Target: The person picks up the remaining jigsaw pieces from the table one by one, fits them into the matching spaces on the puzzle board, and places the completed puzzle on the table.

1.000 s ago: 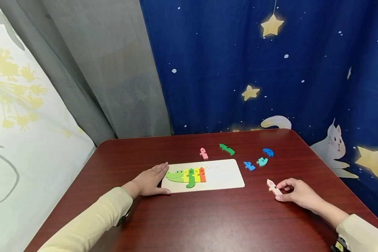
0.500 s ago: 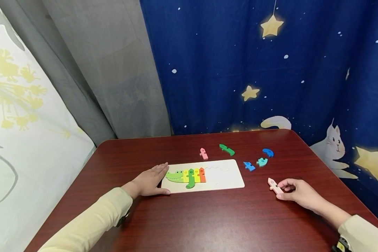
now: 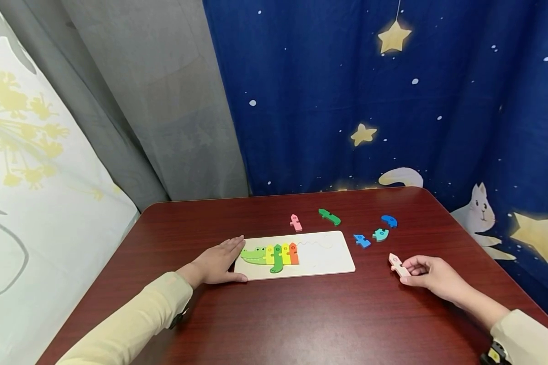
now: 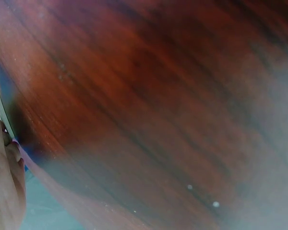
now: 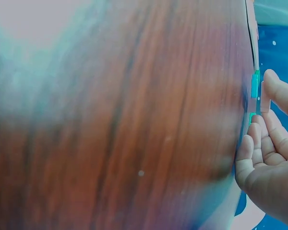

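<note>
My left hand (image 3: 218,262) lies with extended fingers at the left end of a pale wooden puzzle board (image 3: 326,261), thumb along its near corner. On the board's left part sits a crocodile head (image 3: 254,255), joined to yellow, green and orange pieces (image 3: 294,253). To the right of the board, my right hand (image 3: 431,276) pinches a pale pink puzzle piece (image 3: 397,263) between thumb and fingers, its pointed end facing away. In the right wrist view the piece (image 5: 265,98) shows edge-on beside the thumb. Only part of my left hand (image 4: 7,177) shows in the left wrist view.
Behind the board lie a pink piece (image 3: 296,223) and a green leg piece (image 3: 330,217). Farther right are a blue piece (image 3: 362,241), a turquoise piece (image 3: 380,234) and a curved dark blue piece (image 3: 389,221). All rest on the reddish-brown table (image 3: 274,319).
My right hand and the pale pink piece have shifted slightly upward in the head view. My left hand and the board stay where they were.
</note>
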Tool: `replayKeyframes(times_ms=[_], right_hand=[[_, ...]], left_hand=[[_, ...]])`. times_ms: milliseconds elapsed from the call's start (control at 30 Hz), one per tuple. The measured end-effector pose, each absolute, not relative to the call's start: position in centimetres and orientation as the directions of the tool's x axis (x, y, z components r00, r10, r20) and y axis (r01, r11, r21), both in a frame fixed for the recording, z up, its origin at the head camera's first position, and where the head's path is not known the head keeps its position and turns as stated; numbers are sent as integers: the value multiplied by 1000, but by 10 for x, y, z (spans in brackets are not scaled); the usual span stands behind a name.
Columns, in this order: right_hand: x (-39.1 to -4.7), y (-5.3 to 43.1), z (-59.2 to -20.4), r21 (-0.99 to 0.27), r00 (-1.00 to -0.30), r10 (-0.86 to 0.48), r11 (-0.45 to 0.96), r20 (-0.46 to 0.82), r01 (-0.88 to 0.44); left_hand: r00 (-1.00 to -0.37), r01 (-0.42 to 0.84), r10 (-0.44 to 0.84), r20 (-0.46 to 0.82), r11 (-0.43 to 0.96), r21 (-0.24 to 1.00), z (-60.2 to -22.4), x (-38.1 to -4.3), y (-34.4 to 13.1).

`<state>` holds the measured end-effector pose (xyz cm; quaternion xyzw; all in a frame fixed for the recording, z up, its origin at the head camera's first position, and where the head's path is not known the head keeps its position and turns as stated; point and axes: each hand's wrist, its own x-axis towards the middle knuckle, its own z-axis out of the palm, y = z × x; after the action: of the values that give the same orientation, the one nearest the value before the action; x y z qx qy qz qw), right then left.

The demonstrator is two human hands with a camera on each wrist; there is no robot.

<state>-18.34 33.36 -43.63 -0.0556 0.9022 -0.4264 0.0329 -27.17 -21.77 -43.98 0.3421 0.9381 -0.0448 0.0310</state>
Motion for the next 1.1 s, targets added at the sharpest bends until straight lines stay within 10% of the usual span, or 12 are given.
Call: replayKeyframes(times_ms=[1100], right_hand=[[-200,308,-416,-766,-993,-105,633,62,-114]], left_hand=[[-755,655,651,-77,753,-62,-442,-273,-220]])
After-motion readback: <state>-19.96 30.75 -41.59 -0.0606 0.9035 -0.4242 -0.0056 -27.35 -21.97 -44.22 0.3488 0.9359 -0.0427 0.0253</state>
